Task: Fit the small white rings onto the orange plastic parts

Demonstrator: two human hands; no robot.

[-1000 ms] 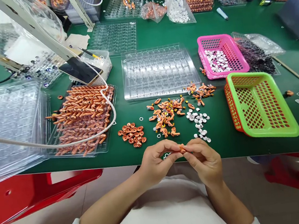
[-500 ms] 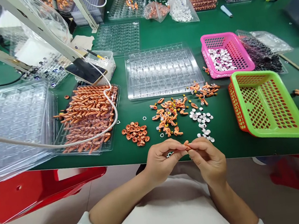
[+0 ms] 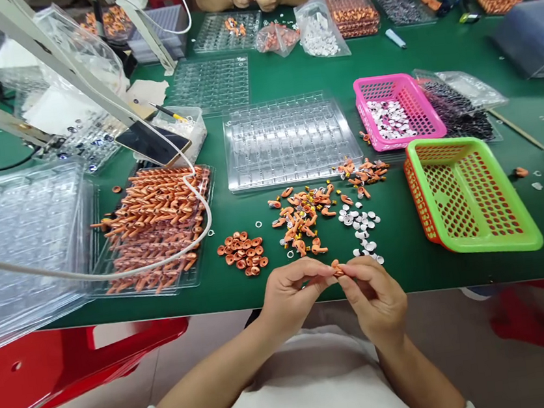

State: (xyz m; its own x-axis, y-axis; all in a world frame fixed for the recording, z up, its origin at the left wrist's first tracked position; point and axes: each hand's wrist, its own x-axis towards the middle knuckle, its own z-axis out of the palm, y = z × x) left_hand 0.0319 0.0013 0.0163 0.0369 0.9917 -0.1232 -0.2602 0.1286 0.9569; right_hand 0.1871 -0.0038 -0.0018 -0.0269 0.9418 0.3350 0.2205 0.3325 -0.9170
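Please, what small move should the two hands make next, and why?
I would perhaps turn the small orange piece slightly to check it, without letting go. The left hand and right hand both pinch it, and their fingers partly hide it. Similar-coloured loose pieces lie on the green table just ahead, so a dropped one could mix in.

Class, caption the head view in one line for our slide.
Left hand and right hand pinch a small orange part, with loose orange pieces and white discs beyond.
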